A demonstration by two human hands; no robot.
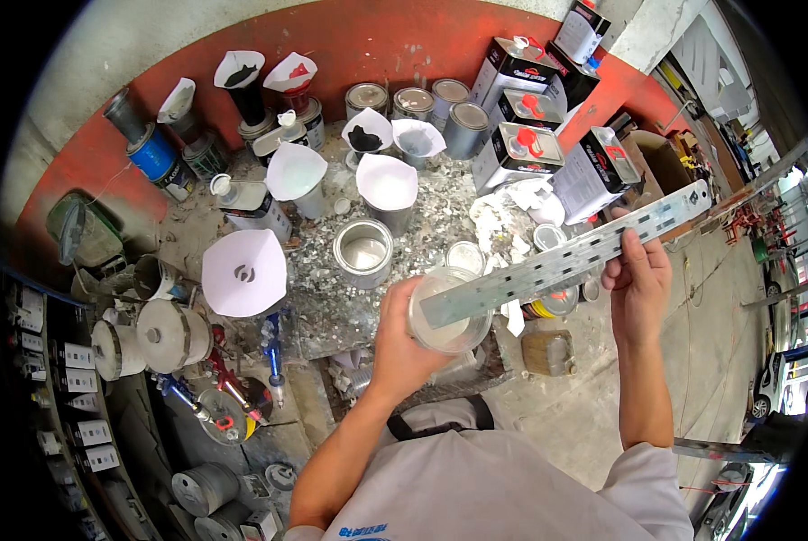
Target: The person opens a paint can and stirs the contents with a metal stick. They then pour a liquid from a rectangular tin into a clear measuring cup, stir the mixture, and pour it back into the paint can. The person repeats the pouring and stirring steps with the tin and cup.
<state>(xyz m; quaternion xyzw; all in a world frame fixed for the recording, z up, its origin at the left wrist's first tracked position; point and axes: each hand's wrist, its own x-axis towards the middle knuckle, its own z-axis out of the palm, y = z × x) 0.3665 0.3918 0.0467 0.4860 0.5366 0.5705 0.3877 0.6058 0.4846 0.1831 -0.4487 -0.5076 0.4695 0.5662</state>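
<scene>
My left hand (397, 341) is closed around the side of a clear plastic mixing cup (454, 337) with pale contents, at the front edge of the worktable. In my right hand (638, 281), pinched between thumb and fingers, is a long flat metal mixing ruler (562, 263) with rows of dark slots. It slants down to the left, its lower end over or inside the cup's mouth. An open metal can (363, 252) stands just beyond the cup, pale inside. Beside it a smaller round pale container (465, 258) is partly covered by the ruler.
The paint-spattered worktable (318, 288) carries several paper-lined strainer cups, one a white paper cone (244, 270). Rectangular solvent tins (517, 158) crowd the back right. Spray guns (273, 356) hang at the front left. A yellowish jug (548, 353) sits on the floor.
</scene>
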